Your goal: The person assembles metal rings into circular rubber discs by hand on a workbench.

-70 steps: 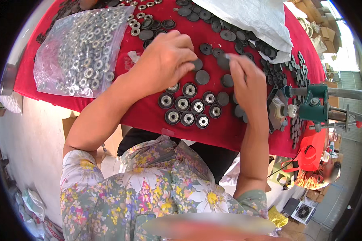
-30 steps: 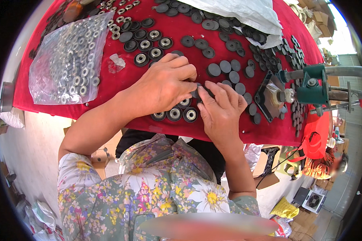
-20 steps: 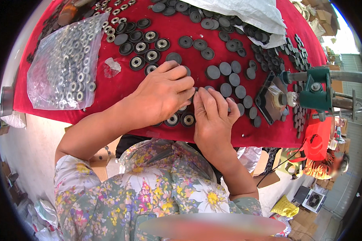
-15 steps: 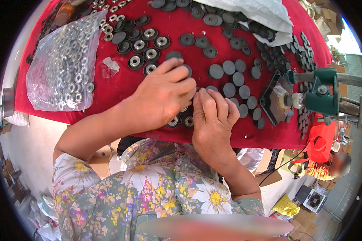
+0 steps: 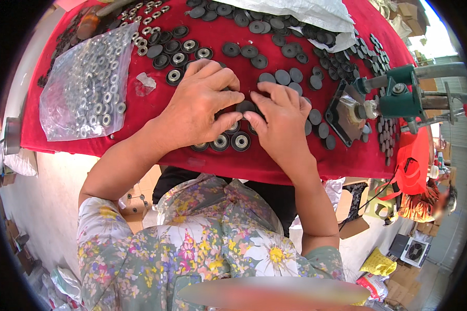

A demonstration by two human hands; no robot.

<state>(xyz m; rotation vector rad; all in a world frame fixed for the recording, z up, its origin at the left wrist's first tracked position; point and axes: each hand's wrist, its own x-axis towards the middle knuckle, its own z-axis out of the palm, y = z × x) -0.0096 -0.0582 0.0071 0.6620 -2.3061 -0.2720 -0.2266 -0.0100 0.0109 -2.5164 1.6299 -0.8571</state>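
Note:
My left hand [image 5: 201, 106] curls over the red cloth, thumb and forefinger beside a round black rubber cap [image 5: 245, 107]. From the other side, the bent thumb and fingers of my right hand [image 5: 284, 116] close around the same cap. Fingers partly cover it, so whether it is lifted off the cloth is hard to tell. Just below my hands lie black cups with metal bearings [image 5: 240, 141] set in them. Beyond my left hand sit more black cups holding bearings [image 5: 174, 76]. Flat black discs [image 5: 283, 77] lie beyond my right hand.
A clear plastic bag of bearings [image 5: 85, 85] lies at the left on the red cloth [image 5: 155, 111]. Loose bearings and black cups spread behind it. At the right stands a green clamp-like metal fixture [image 5: 399, 90] with a plate. A white sack [image 5: 301, 15] lies at the back.
My hands have drawn slightly apart, baring the black cap between them. My right fingers have spread from a tight pinch. The whole view has shifted a little.

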